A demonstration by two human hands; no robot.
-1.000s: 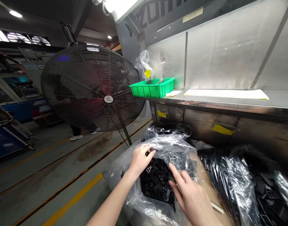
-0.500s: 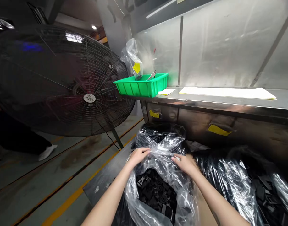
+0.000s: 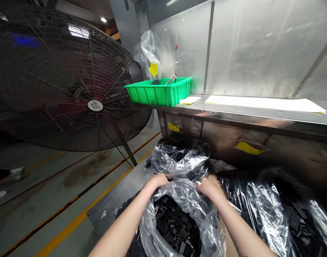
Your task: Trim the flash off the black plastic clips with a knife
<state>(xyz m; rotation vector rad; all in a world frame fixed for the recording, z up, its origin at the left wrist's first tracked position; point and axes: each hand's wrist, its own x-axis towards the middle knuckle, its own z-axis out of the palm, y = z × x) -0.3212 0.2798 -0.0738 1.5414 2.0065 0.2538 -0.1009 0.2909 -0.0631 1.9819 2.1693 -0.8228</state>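
A clear plastic bag stands open in front of me, lining a cardboard box whose edge shows at the right. Inside it lie many small black plastic parts. My left hand is closed on the bag's far rim at the left, its fingertips tucked behind the plastic. On the same rim, farther right, my right hand is closed too, fingers curled over the film. Right behind both hands sits another clear bag with black parts in it.
A large black fan stands at the left. Above the bags, a steel shelf carries a green bin and white paper sheets. More bagged black parts are at the right. Another person's shoe shows at far left.
Both hands have drawn the bag's far rim down and slightly toward me, and their fingers have curled over it. The person at far left has moved farther left.
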